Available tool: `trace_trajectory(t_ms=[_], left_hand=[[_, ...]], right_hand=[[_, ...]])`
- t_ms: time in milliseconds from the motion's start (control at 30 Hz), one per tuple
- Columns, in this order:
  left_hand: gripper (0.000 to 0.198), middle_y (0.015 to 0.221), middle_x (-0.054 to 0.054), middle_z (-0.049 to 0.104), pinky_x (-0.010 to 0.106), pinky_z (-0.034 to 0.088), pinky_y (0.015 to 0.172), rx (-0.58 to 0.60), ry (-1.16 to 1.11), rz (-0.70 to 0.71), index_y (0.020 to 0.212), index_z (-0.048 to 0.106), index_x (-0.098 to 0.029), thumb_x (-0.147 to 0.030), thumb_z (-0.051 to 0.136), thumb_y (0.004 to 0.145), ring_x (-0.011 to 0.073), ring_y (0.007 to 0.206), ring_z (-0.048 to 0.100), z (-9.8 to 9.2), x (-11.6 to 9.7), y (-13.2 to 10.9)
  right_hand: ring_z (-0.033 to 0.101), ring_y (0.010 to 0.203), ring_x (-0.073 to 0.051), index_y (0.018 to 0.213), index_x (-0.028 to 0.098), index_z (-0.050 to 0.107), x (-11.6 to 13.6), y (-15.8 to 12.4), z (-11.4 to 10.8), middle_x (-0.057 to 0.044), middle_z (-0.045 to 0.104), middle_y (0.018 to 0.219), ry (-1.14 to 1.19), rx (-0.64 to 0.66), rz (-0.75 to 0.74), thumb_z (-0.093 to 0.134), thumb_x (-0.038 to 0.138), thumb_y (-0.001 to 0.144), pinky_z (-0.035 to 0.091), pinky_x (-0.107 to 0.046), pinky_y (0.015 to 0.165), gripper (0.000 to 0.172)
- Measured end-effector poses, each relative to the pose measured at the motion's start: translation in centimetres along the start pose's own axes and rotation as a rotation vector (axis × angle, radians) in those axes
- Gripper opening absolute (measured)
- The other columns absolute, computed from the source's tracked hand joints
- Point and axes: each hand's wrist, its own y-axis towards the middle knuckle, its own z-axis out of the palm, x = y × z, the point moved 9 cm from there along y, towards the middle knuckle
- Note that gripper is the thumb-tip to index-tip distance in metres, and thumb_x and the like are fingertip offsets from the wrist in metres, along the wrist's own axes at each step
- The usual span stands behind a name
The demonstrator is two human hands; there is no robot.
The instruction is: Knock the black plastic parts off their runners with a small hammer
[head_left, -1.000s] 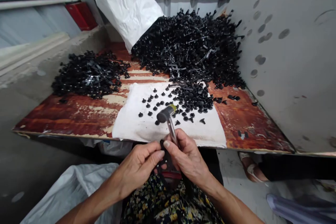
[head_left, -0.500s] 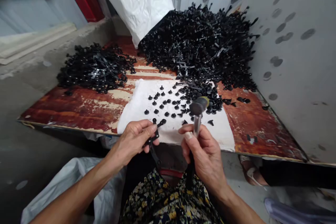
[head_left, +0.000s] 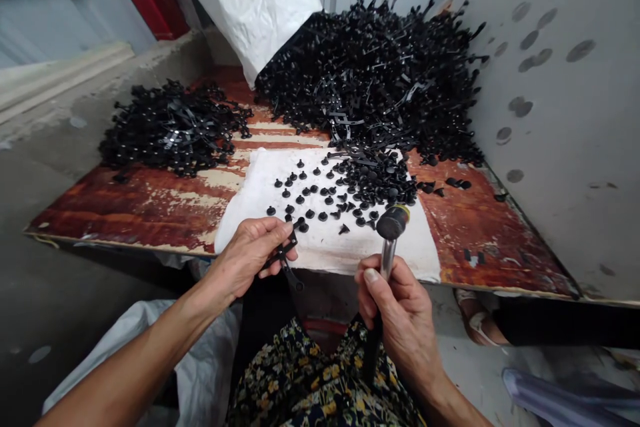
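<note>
Pinched a black strip (head_left: pixel 285 259) between thumb and fingers of the left hand (head_left: pixel 250 250), just past the front edge of the wooden board (head_left: pixel 150 207). Gripped the shiny handle of a small hammer (head_left: pixel 391 223) tight in the right hand (head_left: pixel 400 313), with the hammer head up over the front edge of the white cloth (head_left: pixel 250 213). Saw many small black caps (head_left: pixel 320 197) lying loose on the middle of the cloth and heaped at its back right corner. Took those for the part already done, so judged the work to be only a little way in. Saw far more left: 1 huge pile of strips (head_left: pixel 370 73) at the back right of the board, spilling from a white sack (head_left: pixel 250 0), and 1 smaller pile (head_left: pixel 170 133) at the back left corner. Could not tell which of the 2 piles held used strips. Saw worn red-brown paint on the board, with pale patches showing through. Saw a grey panel (head_left: pixel 565 113) with round marks standing along the right edge, a grey floor (head_left: pixel 50 213) to the left, a red thing (head_left: pixel 160 7) by the back wall, a white bag (head_left: pixel 150 347) low on the left, and a foot in a sandal (head_left: pixel 475 320) under the right side.
</note>
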Motion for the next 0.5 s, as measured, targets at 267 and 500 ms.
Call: trace_trajectory(t_ms=[267, 500], left_hand=[[0.048, 0.053, 0.002, 0.064, 0.016, 0.024, 0.032, 0.018, 0.004, 0.014, 0.071, 0.058, -0.014, -0.057, 0.075, 0.058, 0.0062, 0.036, 0.045, 0.07, 0.10, 0.25], [0.051, 0.054, 0.001, 0.063, 0.015, 0.024, 0.033, 0.019, 0.018, 0.008, 0.071, 0.057, -0.014, -0.060, 0.075, 0.057, 0.0058, 0.036, 0.046, 0.07, 0.10, 0.12]], right_hand=[[0.040, 0.042, -0.003, 0.090, 0.020, 0.060, -0.72, -0.15, -0.09, 0.003, 0.057, 0.072, -0.001, -0.003, 0.059, 0.069, 0.048, 0.084, 0.033, -0.015, 0.035, 0.030], [0.038, 0.042, -0.003, 0.089, 0.020, 0.058, -0.96, -0.17, -0.08, 0.003, 0.055, 0.068, 0.008, 0.003, 0.090, 0.070, 0.050, 0.082, 0.033, -0.015, 0.036, 0.032]])
